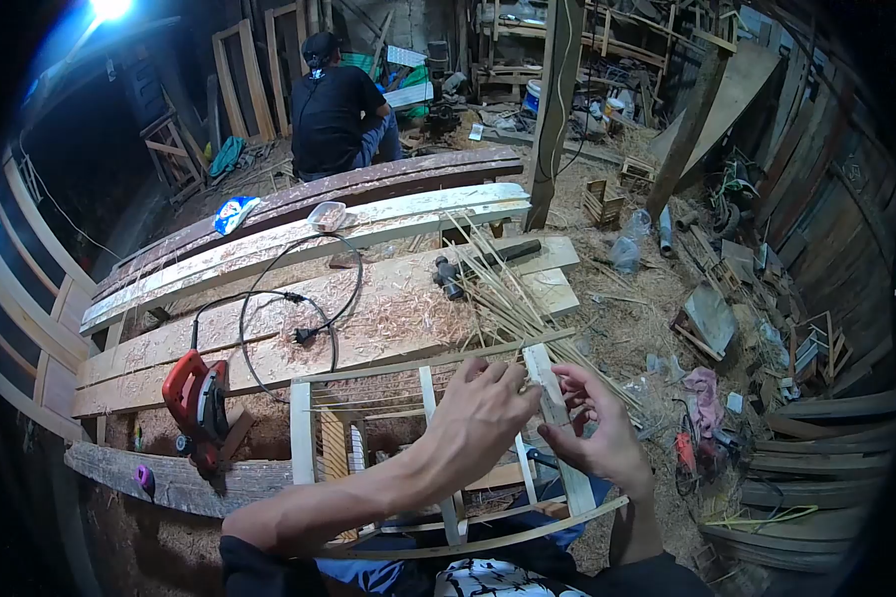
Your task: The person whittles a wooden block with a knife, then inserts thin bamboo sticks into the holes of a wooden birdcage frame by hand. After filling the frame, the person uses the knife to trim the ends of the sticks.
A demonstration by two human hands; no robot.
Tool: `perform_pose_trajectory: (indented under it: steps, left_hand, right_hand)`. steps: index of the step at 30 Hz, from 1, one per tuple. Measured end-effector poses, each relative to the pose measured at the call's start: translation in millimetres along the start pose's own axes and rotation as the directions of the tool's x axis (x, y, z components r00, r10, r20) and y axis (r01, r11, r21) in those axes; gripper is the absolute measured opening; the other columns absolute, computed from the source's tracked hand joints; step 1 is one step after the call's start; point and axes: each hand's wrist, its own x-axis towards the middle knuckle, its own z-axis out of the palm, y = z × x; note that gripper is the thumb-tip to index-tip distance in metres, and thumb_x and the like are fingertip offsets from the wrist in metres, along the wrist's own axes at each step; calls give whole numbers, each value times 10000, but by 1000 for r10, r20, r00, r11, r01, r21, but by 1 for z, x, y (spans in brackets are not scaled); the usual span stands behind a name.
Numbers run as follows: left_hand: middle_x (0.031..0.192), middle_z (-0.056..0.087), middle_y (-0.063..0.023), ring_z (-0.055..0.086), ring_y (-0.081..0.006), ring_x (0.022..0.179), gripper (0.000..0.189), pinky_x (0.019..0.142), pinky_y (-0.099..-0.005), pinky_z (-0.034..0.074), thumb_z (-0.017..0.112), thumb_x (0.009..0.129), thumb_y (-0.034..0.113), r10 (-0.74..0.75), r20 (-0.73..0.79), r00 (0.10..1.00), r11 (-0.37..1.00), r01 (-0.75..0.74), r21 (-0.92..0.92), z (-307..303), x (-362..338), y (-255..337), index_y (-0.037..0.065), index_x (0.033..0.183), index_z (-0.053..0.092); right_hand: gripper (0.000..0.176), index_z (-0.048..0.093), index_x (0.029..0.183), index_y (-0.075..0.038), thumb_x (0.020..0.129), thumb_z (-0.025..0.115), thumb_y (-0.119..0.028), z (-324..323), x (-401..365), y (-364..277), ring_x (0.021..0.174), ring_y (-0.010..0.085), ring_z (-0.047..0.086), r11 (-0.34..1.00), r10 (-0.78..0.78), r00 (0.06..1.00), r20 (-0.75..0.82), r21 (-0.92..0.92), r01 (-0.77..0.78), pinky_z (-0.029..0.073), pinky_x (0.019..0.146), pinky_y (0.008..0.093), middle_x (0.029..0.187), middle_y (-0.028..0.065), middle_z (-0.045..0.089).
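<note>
A small wooden frame (307, 438) of pale slats, with thin rods strung across part of it, lies in front of me over my lap. My left hand (483, 403) reaches across it, its fingers curled closed beside the end slat (551, 398); what they hold is hidden. On the outer side of that slat is my right hand (597, 423), with thumb and fingers curved apart. Its thumb tip is at the slat. Beyond the frame lies a loose bundle of thin wooden sticks (508, 298), next to a hammer (450, 278).
A red power planer (197, 408) stands at the left, its black cable (245, 328) looped over shaving-covered planks (398, 289). A plastic tub (327, 216) sits on a farther board. One person (334, 119) sits at the back, turned away. A wooden post (555, 109) rises behind the sticks.
</note>
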Motion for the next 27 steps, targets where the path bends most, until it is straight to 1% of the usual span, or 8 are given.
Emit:
perform_pose_trajectory:
  steps: [4, 6, 11, 13, 16, 20, 22, 27]
  left_hand:
    - [1052, 657, -124, 666, -301, 1089, 331, 1022, -470, 452, 682, 897, 111, 14, 19, 1000, 1000, -14, -24, -2, -1, -1, 66, 1225, 698]
    - [1050, 659, -124, 665, -299, 1094, 319, 1013, -460, 453, 691, 893, 117, 65, -47, 997, 998, -66, -16, -1, -4, 3, 62, 1206, 696]
    - [1035, 663, -117, 669, -289, 1089, 314, 1021, -458, 450, 699, 885, 120, 35, -58, 998, 999, -33, 43, 0, -3, 5, 63, 1194, 706]
    - [1025, 666, -114, 673, -286, 1080, 311, 1024, -458, 449, 699, 884, 121, 15, -74, 997, 996, -9, 84, 1, -1, 3, 63, 1190, 710]
    - [1000, 668, -115, 684, -290, 1051, 293, 1019, -461, 451, 703, 888, 136, 4, -28, 1000, 998, -3, 57, 0, 1, 1, 64, 1171, 722]
    - [980, 669, -112, 690, -294, 1021, 240, 994, -460, 462, 696, 906, 155, 34, -44, 998, 999, -32, 34, -5, -1, 3, 65, 1126, 727]
    - [977, 668, -110, 690, -295, 1017, 212, 982, -459, 467, 693, 911, 160, 38, -30, 999, 999, -38, 4, -9, -2, 4, 67, 1099, 728]
    - [963, 663, -108, 690, -300, 987, 138, 956, -468, 479, 685, 925, 176, 8, 44, 999, 997, -5, -83, -13, -4, 6, 81, 1021, 711]
  right_hand:
    - [707, 576, 1470, -119, 831, 875, -164, -1, 1, -2, 975, 163, 670, 1000, -7, 1000, 6, -10, 7, 530, 781, 306, 1144, 68, 707]
    - [704, 578, 1467, -119, 832, 875, -171, -1, 1, 0, 981, 164, 671, 1000, -3, 1000, 9, -1, 3, 530, 784, 306, 1143, 70, 706]
    - [698, 583, 1461, -117, 833, 878, -192, -2, 0, 0, 992, 170, 675, 1000, 5, 1000, 14, 11, -5, 533, 793, 309, 1142, 77, 705]
    - [682, 581, 1453, -72, 841, 874, -130, -2, -1, -6, 972, 111, 641, 1000, 21, 1000, 12, -23, -20, 512, 797, 269, 1156, 43, 680]
    - [696, 590, 1459, -116, 832, 880, -205, -3, 1, -4, 984, 180, 683, 999, 24, 999, 24, -29, -23, 541, 800, 319, 1154, 91, 710]
    - [686, 594, 1454, -110, 835, 875, -204, -2, 0, -2, 980, 183, 684, 1000, 11, 1000, 21, 2, -11, 543, 798, 321, 1158, 98, 712]
    - [689, 586, 1450, -59, 837, 883, -157, -2, 0, -1, 967, 118, 647, 1000, 14, 1000, 24, -2, -13, 514, 791, 271, 1152, 59, 681]
    - [670, 599, 1446, -96, 841, 868, -197, -2, -1, -1, 984, 173, 680, 1000, -6, 1000, 19, -13, 6, 543, 794, 312, 1157, 95, 710]
